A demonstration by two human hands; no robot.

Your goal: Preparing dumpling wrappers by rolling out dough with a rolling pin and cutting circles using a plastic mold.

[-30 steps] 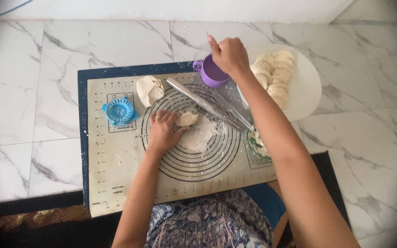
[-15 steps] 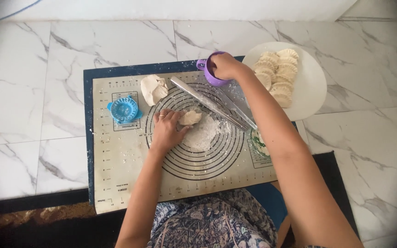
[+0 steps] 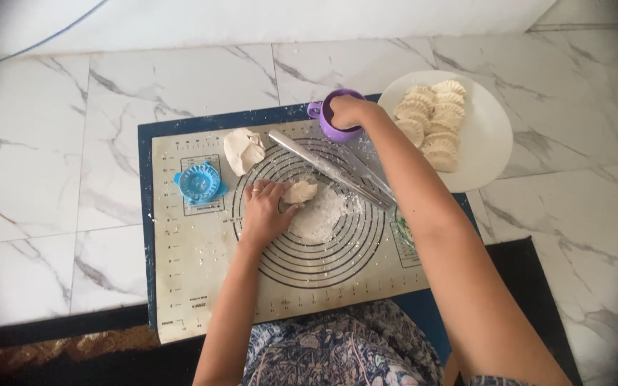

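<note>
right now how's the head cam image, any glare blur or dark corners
Head view: soft, even daylight with no harsh glare on the marble floor; corners darken in a lens vignette; edges bow slightly from the wide lens; the mat, left hand on the dough piece and the plate are fairly sharp; right hand at the purple cup is a bit soft.

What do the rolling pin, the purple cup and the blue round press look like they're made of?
The rolling pin looks like metal, probably steel: silvery, with a bright gleam along its length. The purple cup, which the right hand reaches into, seems plastic: flat, even colour, moulded handle. The blue press also looks plastic: saturated colour, ridged moulded rim.
</note>
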